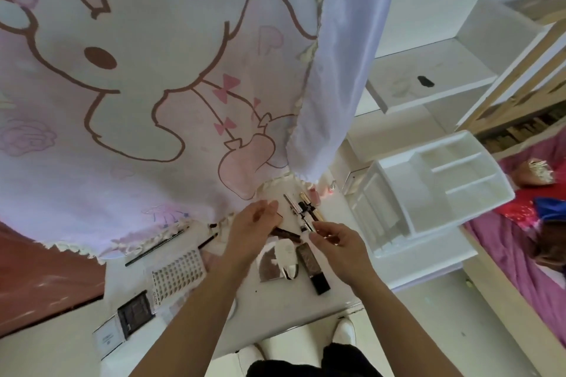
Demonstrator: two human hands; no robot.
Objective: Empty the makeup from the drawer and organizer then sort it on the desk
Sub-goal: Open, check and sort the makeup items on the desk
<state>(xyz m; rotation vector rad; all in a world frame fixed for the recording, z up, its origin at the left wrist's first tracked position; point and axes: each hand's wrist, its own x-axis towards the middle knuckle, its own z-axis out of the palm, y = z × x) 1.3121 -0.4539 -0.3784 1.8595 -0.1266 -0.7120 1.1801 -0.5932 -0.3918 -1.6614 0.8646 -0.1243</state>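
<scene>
Two grips hover over the white counter (275,303), just below the middle of the frame. My left grip (249,228) is loose, fingers nearly straight and holding nothing, with its fingertips above a brown stick (286,233) lying on the counter. My right grip (343,243) pinches, between thumb and forefinger, the near end of a slim tube (306,217) with a black cap, which points up toward the curtain (122,86) hem. Beside that tube lie a silver stick (289,202) and a gold one (318,214), with pink bottles (320,193) just above them. Between my wrists lie a mirror (269,265), a white case (286,251) partly over it, and a black lipstick (315,269) to its right. Lower left of the frame holds a lash tray (179,269), a dark palette (136,314) and a pencil (157,248). At right centre stands the white organizer (428,193), its top compartments bare.
</scene>
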